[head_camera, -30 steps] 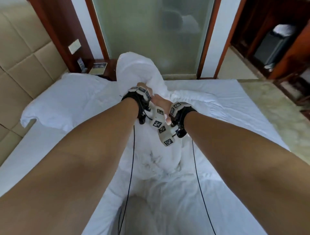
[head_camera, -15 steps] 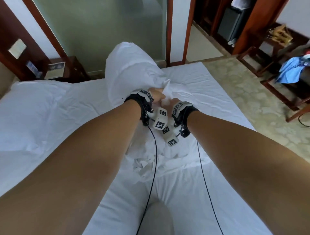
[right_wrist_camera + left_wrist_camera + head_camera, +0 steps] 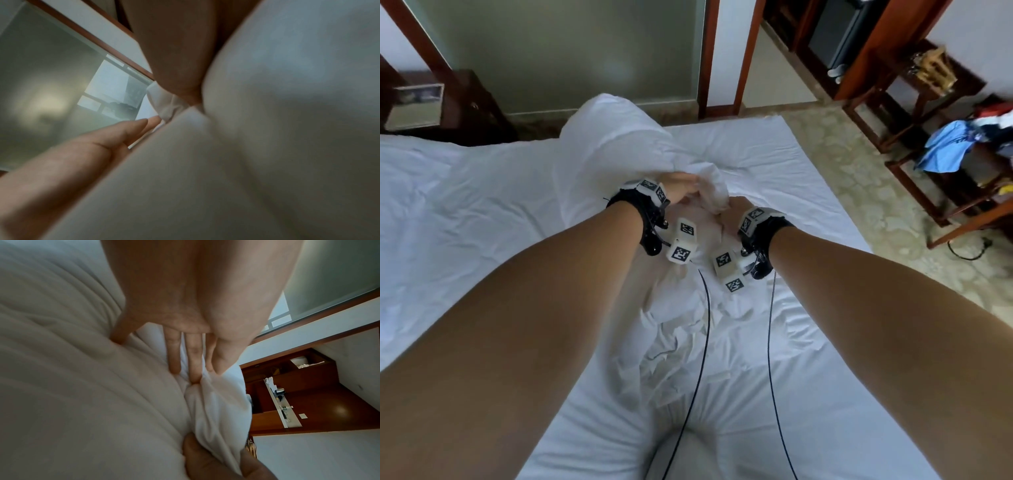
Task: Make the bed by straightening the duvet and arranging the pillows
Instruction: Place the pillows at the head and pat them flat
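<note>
The white duvet [image 3: 613, 144] is bunched into a tall heap in the middle of the bed, over the white sheet [image 3: 465, 222]. Both hands meet at its near end. My left hand [image 3: 681, 185] lies against the fabric with straight fingers [image 3: 173, 353] and the thumb beside them. My right hand [image 3: 732, 209] grips a twisted fold of the duvet [image 3: 216, 410]; its fingers [image 3: 197, 459] show curled round the fold in the left wrist view. In the right wrist view the duvet [image 3: 267, 146] fills most of the picture, with the left hand [image 3: 115, 134] flat along it.
A dark nightstand [image 3: 448, 102] stands beyond the bed at the far left, before a frosted glass wall [image 3: 551, 51]. Right of the bed is patterned floor [image 3: 859, 188] and wooden racks with clothes [image 3: 945, 147]. Two black cables [image 3: 705, 325] hang from my wrists.
The head view has swung right, away from the headboard. Both hands have come down a little and apart with the duvet end. The left hand's fingers have straightened.
</note>
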The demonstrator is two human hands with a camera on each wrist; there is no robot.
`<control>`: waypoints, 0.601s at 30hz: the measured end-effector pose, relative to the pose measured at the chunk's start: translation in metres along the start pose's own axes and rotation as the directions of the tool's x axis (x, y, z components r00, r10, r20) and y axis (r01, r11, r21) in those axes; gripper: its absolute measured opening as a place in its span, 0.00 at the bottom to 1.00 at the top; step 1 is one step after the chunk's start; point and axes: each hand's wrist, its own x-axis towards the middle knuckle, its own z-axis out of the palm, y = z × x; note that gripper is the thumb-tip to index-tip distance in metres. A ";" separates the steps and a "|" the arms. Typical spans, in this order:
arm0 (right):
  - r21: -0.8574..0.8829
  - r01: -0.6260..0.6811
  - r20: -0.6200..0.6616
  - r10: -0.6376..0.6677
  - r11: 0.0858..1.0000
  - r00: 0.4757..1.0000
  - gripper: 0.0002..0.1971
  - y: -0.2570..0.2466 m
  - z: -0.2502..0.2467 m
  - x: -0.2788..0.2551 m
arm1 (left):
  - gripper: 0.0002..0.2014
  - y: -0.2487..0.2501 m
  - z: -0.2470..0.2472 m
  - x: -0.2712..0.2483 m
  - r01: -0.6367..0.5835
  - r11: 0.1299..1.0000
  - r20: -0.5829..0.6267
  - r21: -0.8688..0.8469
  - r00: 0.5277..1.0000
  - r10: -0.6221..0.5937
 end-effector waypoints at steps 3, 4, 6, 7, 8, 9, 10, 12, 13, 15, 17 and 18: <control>0.194 -0.016 -0.045 0.025 0.981 0.999 0.20 0.012 -0.012 -0.006 | 0.20 0.018 0.009 -0.007 -0.041 0.999 -0.054 0.015 0.998 0.042; 0.232 -0.009 -0.057 0.023 0.973 0.998 0.20 0.018 -0.019 -0.011 | 0.20 0.029 0.016 -0.013 -0.051 0.998 -0.062 0.033 0.997 0.053; 0.316 -0.017 -0.071 0.042 0.949 0.997 0.20 0.028 -0.034 -0.027 | 0.20 0.048 0.033 -0.022 -0.061 0.995 -0.080 0.081 0.995 0.068; 0.338 -0.011 -0.086 0.043 0.941 0.995 0.20 0.040 -0.042 -0.035 | 0.19 0.058 0.047 -0.028 -0.068 0.992 -0.095 0.107 0.992 0.079; 0.342 -0.022 -0.099 0.059 0.940 0.993 0.20 0.053 -0.050 -0.041 | 0.18 0.067 0.060 -0.034 -0.082 0.987 -0.111 0.137 0.989 0.097; 0.355 -0.022 -0.113 0.066 0.935 0.991 0.20 0.069 -0.060 -0.046 | 0.18 0.077 0.076 -0.042 -0.103 0.981 -0.125 0.163 0.984 0.124; 0.371 -0.031 -0.126 0.084 0.928 0.989 0.20 0.079 -0.070 -0.055 | 0.19 0.084 0.088 -0.048 -0.105 0.976 -0.138 0.188 0.982 0.132; 0.342 -0.045 -0.145 0.100 0.939 0.984 0.17 0.112 -0.090 -0.070 | 0.21 0.096 0.118 -0.059 -0.073 0.972 -0.169 0.224 0.979 0.113; 0.346 -0.052 -0.157 0.112 0.937 0.981 0.16 0.129 -0.100 -0.080 | 0.22 0.101 0.132 -0.063 -0.057 0.973 -0.178 0.224 0.979 0.098; 0.306 -0.091 -0.155 0.144 0.948 0.977 0.18 0.168 -0.122 -0.098 | 0.23 0.112 0.162 -0.069 -0.023 0.965 -0.193 0.260 0.978 0.076; 0.315 -0.170 -0.166 0.230 0.934 0.959 0.20 0.209 -0.132 -0.100 | 0.24 0.116 0.183 -0.070 0.037 0.932 -0.178 0.361 0.983 0.030; 0.277 -0.172 -0.199 0.231 0.945 0.952 0.23 0.234 -0.135 -0.095 | 0.26 0.117 0.196 -0.070 0.070 0.901 -0.158 0.428 0.987 -0.002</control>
